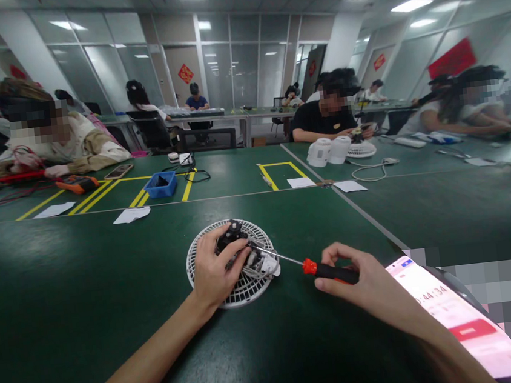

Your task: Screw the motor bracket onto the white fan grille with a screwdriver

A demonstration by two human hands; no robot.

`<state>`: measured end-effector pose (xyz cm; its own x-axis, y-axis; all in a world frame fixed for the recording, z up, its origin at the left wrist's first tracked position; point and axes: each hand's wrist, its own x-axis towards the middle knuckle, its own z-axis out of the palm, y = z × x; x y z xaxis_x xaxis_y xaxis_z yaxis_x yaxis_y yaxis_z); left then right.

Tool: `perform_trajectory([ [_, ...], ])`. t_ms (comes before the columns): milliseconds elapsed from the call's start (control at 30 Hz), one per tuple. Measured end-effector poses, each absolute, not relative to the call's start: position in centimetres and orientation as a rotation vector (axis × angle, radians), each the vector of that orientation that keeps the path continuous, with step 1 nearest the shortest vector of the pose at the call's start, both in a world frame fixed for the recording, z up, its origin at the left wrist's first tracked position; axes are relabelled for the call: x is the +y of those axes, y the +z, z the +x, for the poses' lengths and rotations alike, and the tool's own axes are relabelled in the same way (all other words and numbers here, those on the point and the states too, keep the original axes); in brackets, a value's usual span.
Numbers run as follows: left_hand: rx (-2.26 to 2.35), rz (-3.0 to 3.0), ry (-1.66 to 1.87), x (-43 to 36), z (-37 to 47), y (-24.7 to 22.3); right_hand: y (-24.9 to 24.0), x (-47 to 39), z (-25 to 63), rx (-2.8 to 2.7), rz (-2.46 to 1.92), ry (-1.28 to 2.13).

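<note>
On the green tabletop, a round white grille lies flat beneath a black mechanism, which the left hand pinches between thumb and curled fingers — apparently to steady it against the screwdriver. The right hand wraps loosely round the handle, slanting the shaft low, seemingly to reach in sideways, though whether its tip is seated cannot be told. Beside the right forearm, a lit phone lies face up — readable at a glance.
</note>
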<state>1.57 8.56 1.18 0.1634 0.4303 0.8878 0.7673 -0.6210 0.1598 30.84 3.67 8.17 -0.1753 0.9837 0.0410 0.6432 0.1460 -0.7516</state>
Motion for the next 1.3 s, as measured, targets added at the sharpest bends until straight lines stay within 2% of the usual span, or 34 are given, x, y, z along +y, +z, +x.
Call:
perform_trajectory([
  [367,-1.141,-2.104,-1.461,8.53,1.62,1.31,7.64,3.77,30.92,-1.787,-1.641,1.076],
  [567,-1.137,-2.107,-1.468,8.58,1.63,1.25,8.23,3.59,30.78,-1.85,-1.587,0.827],
  [900,-1.143,-2.099,-1.475,8.5,1.69,1.32,8.18,3.51,31.01,-1.809,-1.684,1.093],
  [1133,-1.131,-2.099,-1.474,8.6,1.69,1.23,8.59,3.37,30.78,-1.878,-1.601,0.846],
  [1300,-1.127,-2.091,-1.476,8.54,1.79,1.29,8.32,3.4,31.11,-1.87,-1.655,0.969],
])
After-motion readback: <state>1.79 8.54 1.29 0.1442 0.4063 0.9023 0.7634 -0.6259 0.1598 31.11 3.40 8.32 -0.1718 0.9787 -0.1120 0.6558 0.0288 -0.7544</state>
